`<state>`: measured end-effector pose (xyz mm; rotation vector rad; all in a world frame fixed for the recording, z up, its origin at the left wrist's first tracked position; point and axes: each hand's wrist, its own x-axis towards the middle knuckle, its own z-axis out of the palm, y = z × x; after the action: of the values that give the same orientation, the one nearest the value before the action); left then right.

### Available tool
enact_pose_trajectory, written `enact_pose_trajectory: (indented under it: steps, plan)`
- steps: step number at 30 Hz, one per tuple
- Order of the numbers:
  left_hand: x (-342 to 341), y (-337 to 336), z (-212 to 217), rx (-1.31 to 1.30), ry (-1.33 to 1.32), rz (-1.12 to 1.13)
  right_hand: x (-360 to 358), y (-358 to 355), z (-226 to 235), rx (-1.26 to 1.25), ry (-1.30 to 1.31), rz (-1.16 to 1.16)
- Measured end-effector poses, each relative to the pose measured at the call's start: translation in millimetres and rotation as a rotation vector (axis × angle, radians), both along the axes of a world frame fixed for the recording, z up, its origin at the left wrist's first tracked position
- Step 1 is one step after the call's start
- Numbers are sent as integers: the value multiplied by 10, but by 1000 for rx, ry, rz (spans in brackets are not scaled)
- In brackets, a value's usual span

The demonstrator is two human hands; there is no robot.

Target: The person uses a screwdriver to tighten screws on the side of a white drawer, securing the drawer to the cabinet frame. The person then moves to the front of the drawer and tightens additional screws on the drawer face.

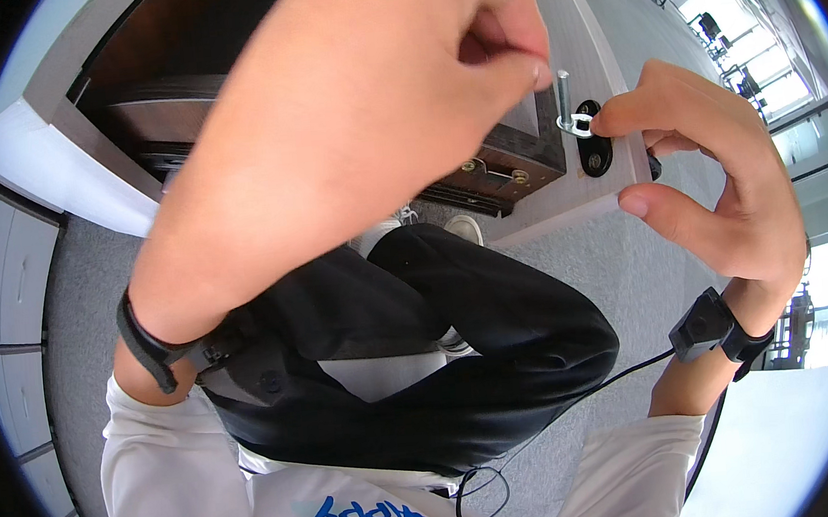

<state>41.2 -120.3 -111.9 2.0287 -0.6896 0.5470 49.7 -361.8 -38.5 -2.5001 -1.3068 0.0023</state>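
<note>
My left hand (pixel 419 73) reaches across the top middle, its thumb and fingers pressed together in a pinch. What they hold, if anything, is hidden. Just right of those fingertips, a slim metal pin (pixel 565 96) stands up from a small silver lever (pixel 574 127). This lever sits on a black oval lock fitting (pixel 598 159) fixed to a pale wood panel (pixel 548 211). On the other side, my right hand (pixel 727 156) has its forefinger against the lever's edge. Its thumb is held well apart, below the forefinger.
A dark wood drawer (pixel 527 148) with brass-coloured screws and a metal runner lies left of the panel. White cabinets (pixel 8 261) line the far left. Grey carpet (pixel 96 293) surrounds my crossed legs (pixel 495 301). A black cable (pixel 627 373) runs from my right wrist.
</note>
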Motion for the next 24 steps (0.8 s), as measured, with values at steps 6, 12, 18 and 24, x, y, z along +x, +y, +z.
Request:
enact_pose_trajectory:
  steps: [6,12,18,24]
  plan:
    - [-11,44,71,58,-83,-38,-7,-2,17,-24,14,0]
    - [-105,-180,-89,-144,18,-43,-55,-6,50,-62,18,-49]
    - [-129,-276,-133,-93,-36,22,-51,-29,36,-49,35,-59]
    - [-66,-278,-233,-354,64,-122,-36,-59,27,-66,38,-32]
